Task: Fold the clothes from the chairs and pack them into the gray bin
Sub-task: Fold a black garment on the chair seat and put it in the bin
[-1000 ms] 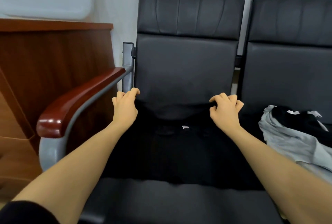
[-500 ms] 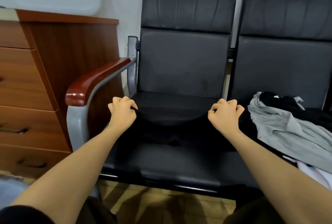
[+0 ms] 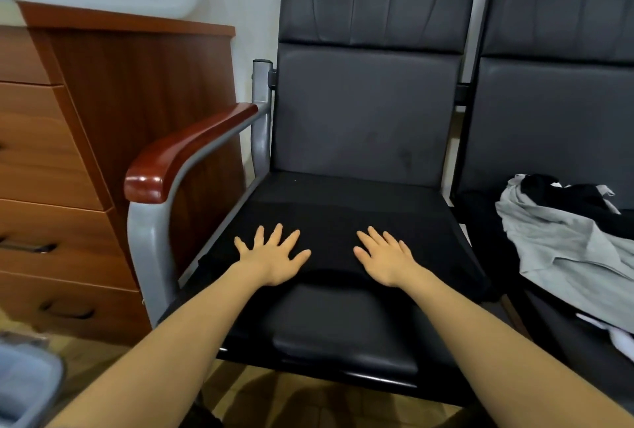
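Note:
A black garment [image 3: 336, 222] lies spread and folded on the seat of the left black chair [image 3: 367, 108]. My left hand [image 3: 274, 258] rests flat on its near left part, fingers spread. My right hand [image 3: 386, 261] lies flat on its near right part, fingers spread too. Neither hand grips the cloth. On the right chair [image 3: 555, 112] sits a heap of clothes: a gray garment [image 3: 562, 249], black cloth [image 3: 562, 192] behind it and a bit of white [image 3: 621, 338] at the front. A corner of the gray bin [image 3: 24, 390] shows at the bottom left.
A wooden chest of drawers [image 3: 68, 160] stands left of the chair. The chair's wooden armrest [image 3: 185, 150] on a gray metal frame rises between the chest and the seat. Tiled floor [image 3: 274, 393] shows under the seat's front edge.
Both hands, earlier clenched on the garment's far edge, pulled it toward me over the seat, then let go. They now lie open and flat on the folded cloth. The view stepped back.

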A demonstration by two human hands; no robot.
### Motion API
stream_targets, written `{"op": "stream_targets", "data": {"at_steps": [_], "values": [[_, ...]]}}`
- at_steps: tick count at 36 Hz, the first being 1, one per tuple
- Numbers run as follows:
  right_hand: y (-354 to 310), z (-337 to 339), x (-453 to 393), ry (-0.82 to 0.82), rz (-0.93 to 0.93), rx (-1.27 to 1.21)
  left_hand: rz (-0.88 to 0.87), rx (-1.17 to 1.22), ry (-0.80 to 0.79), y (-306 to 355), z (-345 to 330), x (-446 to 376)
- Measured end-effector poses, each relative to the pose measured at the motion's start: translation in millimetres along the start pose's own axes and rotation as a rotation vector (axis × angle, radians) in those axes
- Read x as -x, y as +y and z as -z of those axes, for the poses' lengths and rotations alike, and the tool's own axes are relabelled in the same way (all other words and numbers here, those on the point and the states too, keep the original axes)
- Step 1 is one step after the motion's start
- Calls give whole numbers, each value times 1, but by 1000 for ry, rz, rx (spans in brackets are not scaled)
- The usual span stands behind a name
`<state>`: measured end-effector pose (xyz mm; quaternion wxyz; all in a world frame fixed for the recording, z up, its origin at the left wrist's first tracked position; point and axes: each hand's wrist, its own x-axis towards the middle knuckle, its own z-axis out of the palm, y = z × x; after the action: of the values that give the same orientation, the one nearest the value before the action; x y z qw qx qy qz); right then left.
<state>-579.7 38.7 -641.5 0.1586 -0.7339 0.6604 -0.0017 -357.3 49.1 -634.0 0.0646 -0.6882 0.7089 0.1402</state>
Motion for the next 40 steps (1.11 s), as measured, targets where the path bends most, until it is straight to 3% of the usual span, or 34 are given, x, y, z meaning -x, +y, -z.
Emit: {"op": "stream_targets", "data": {"at_steps": [6, 9, 14, 17, 20, 30, 37, 40], "values": [[4, 11, -15, 97, -53, 27, -2, 93, -27, -4, 10, -19], [-6, 19, -18, 148, -74, 84, 9, 233, 89, -9, 18, -24], [-13, 11, -30, 366, -32, 254, 292, 128, 447, -17, 18, -34], [-6, 2, -37, 454, 70, 214, 428, 172, 445, -21, 15, -39], [-2, -1, -41, 365, 100, 118, 473, 189, 436, -26, 13, -45], [-4, -6, -42, 164, 34, 117, 278, 188, 579, -31, 13, -41], [-26, -11, -44, 165, 21, 37, 96, 211, 623, -21, 32, -29], [-31, -8, -44, 195, 78, -133, 44, 287, 621, -10, 39, -27]]}}
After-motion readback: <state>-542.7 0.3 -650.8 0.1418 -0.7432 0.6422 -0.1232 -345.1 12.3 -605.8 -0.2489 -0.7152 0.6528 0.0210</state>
